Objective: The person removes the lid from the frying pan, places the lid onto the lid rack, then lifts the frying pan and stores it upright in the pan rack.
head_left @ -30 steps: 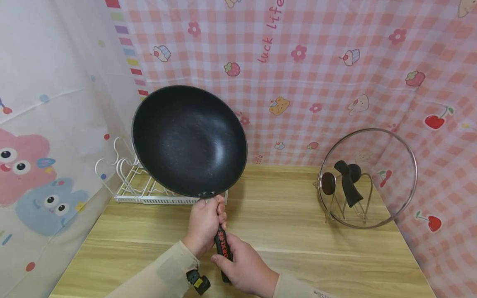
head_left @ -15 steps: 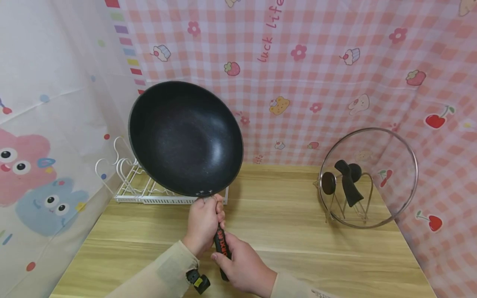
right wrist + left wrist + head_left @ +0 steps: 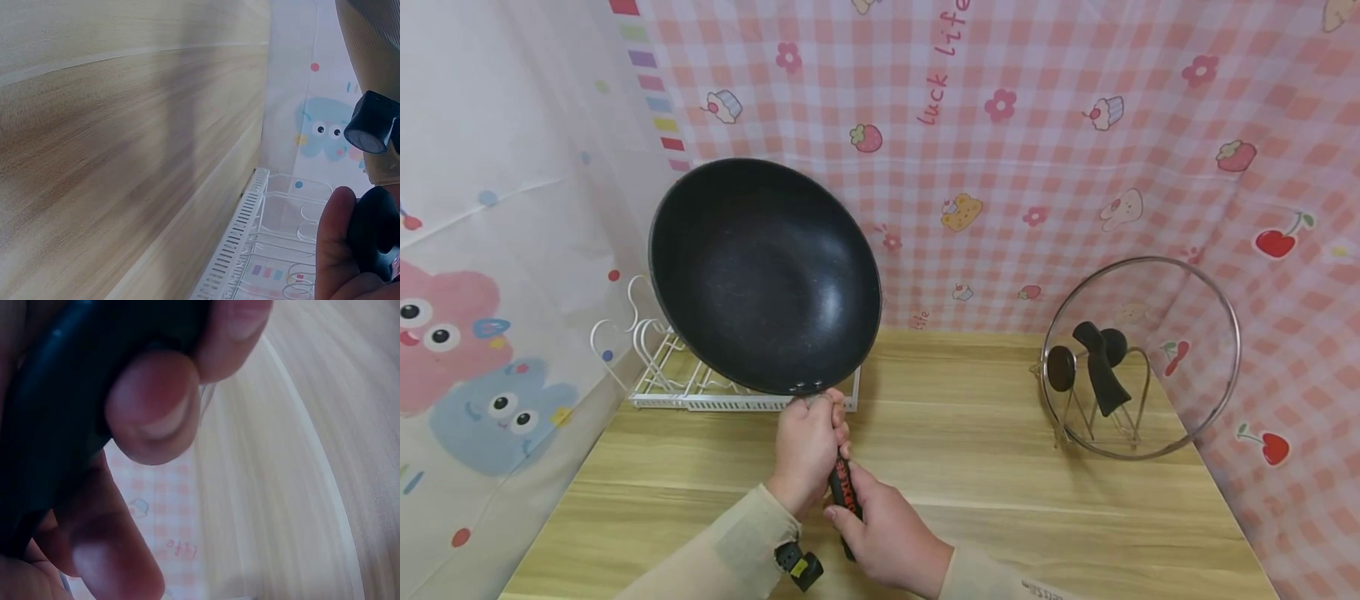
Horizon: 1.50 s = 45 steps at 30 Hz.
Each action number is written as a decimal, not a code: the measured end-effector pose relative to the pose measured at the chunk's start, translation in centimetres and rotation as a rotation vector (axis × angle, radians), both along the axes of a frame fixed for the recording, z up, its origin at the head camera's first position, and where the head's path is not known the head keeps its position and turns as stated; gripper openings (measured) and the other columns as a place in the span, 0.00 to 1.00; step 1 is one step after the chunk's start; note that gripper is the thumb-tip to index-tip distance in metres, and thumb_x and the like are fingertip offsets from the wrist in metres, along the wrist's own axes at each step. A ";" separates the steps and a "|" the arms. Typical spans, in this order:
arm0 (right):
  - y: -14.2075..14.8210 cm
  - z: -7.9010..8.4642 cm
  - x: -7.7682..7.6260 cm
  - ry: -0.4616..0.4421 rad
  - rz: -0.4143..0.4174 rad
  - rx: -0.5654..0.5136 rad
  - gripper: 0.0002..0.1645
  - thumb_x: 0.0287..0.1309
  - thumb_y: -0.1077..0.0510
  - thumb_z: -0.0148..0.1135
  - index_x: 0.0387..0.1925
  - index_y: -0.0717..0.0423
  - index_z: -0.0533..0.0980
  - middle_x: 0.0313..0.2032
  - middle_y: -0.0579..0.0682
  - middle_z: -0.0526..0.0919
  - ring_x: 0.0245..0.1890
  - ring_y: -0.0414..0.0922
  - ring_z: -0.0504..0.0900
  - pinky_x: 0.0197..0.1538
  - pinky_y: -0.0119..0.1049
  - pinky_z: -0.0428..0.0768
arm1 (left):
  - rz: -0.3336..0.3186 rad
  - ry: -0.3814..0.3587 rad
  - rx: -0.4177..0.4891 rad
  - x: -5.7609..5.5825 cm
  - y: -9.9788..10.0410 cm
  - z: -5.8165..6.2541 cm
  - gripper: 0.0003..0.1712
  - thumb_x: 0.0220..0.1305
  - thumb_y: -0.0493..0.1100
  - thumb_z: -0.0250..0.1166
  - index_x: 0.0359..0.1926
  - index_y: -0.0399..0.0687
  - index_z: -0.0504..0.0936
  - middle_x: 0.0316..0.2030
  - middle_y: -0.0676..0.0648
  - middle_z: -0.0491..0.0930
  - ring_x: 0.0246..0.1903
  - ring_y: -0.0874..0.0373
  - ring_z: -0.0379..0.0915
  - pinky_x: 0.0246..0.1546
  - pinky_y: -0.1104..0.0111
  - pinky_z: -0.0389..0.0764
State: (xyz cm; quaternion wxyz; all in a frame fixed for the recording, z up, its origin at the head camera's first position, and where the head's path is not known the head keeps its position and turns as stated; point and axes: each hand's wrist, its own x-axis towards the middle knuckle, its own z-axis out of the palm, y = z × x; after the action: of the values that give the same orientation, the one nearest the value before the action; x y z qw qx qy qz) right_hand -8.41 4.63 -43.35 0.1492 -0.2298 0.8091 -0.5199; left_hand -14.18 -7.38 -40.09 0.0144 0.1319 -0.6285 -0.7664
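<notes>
A black wok [image 3: 760, 279] is held up off the table, its dark inside facing the head camera and its body tilted to the left. My left hand [image 3: 808, 454] grips its handle close to the pan. Lower down, my right hand [image 3: 891, 529] holds the end of the same handle [image 3: 844, 487], which bears red lettering. In the left wrist view, curled fingers [image 3: 153, 403] wrap round the dark handle. The right wrist view has the handle's butt [image 3: 373, 234] beside a finger or thumb of the right hand; the rest of that grip is cut off.
Behind the wok stands a white wire rack [image 3: 658, 392], partly hidden by it. At the right, a glass lid [image 3: 1213, 408] with a black handle leans upright in a metal wire stand [image 3: 1142, 400]. Patterned cloths [image 3: 970, 167] hang along the back and sides of the wooden table [image 3: 985, 475].
The wok has shifted a little to the left and slightly upward, its handle moving with it. Both hands keep their hold and drift slightly left. The rack and lid stay put.
</notes>
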 end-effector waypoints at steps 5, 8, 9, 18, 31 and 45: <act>-0.1 0.0 0.0 -0.002 -0.023 0.003 0.23 0.61 0.45 0.55 0.57 0.41 0.66 0.28 0.39 0.76 0.21 0.33 0.71 0.29 0.27 0.72 | 0.022 0.018 0.012 0.1 0.0 0.3 0.10 0.68 0.40 0.42 0.35 0.45 0.69 0.19 0.53 0.63 0.12 0.63 0.57 0.10 0.71 0.66; -0.1 -0.1 0.0 -0.002 -0.033 0.005 0.24 0.61 0.45 0.56 0.58 0.40 0.66 0.30 0.40 0.78 0.22 0.33 0.71 0.28 0.27 0.72 | 0.030 0.023 0.013 0.0 0.0 0.2 0.09 0.68 0.40 0.42 0.37 0.43 0.69 0.19 0.52 0.63 0.12 0.62 0.57 0.10 0.71 0.66; -0.1 -0.1 0.0 0.001 -0.035 0.006 0.25 0.60 0.45 0.56 0.58 0.40 0.66 0.31 0.40 0.78 0.22 0.33 0.71 0.28 0.27 0.72 | 0.034 0.023 0.012 0.0 0.0 0.2 0.09 0.68 0.40 0.42 0.37 0.43 0.69 0.19 0.52 0.63 0.12 0.62 0.57 0.10 0.71 0.66; -0.3 -0.4 -0.1 0.067 -0.046 0.040 0.30 0.61 0.45 0.55 0.64 0.40 0.62 0.37 0.43 0.80 0.26 0.32 0.73 0.33 0.26 0.72 | 0.079 0.037 0.000 -0.2 0.1 -0.3 0.09 0.67 0.40 0.43 0.37 0.43 0.70 0.19 0.52 0.62 0.11 0.63 0.57 0.09 0.71 0.66; -0.9 -0.5 -0.3 0.081 -0.054 0.059 0.30 0.62 0.50 0.55 0.65 0.43 0.62 0.34 0.41 0.79 0.29 0.31 0.75 0.37 0.27 0.74 | 0.116 0.070 -0.044 -0.4 -0.1 -0.5 0.10 0.68 0.40 0.44 0.38 0.40 0.70 0.18 0.52 0.62 0.11 0.62 0.57 0.09 0.71 0.66; -1.7 -0.8 -0.4 0.061 -0.036 0.042 0.29 0.62 0.51 0.55 0.64 0.45 0.62 0.30 0.39 0.77 0.25 0.30 0.74 0.35 0.25 0.74 | 0.094 0.078 -0.091 -0.2 -1.1 -0.4 0.10 0.68 0.41 0.44 0.37 0.40 0.70 0.19 0.51 0.62 0.10 0.62 0.58 0.08 0.69 0.67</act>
State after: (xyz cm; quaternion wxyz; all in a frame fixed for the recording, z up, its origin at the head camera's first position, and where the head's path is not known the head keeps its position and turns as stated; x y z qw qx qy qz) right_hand -8.81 2.88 -44.19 0.1200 -0.2276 0.8281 -0.4980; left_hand -14.38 -8.45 -40.44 0.0807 0.1307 -0.6549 -0.7399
